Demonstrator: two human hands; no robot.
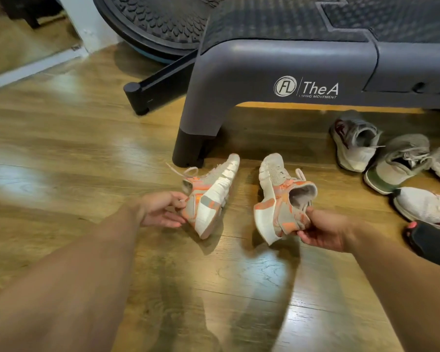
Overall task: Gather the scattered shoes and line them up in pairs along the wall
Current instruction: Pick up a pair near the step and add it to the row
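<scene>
head view: both arms reach forward over the wood floor [61, 148]. left hand [160, 209] holds the first orange sneaker [208, 196] by its heel, thumb on top and fingers underneath, pinching the back edge. right hand [325, 229] grips the second orange sneaker [277, 199] at the heel, thumb on the collar, fingers curled under the back. both sneakers are tipped on their sides, white soles turned toward each other, toes pointing away toward the grey step bench [277, 72]. a gap of floor lies between the two. heels look raised; cannot tell if the toes touch the floor. first sneaker's toe sits just beside the bench's dark foot.

to the right, a loose cluster near the bench: grey shoe [353, 143] on its side, grey-green shoe [396, 163] touching it, white shoe [427, 204] nearer, black shoe [432, 242] at the frame edge. black bar [158, 90] and round black disc [158, 21] behind the bench, by the white wall corner [87, 24].
</scene>
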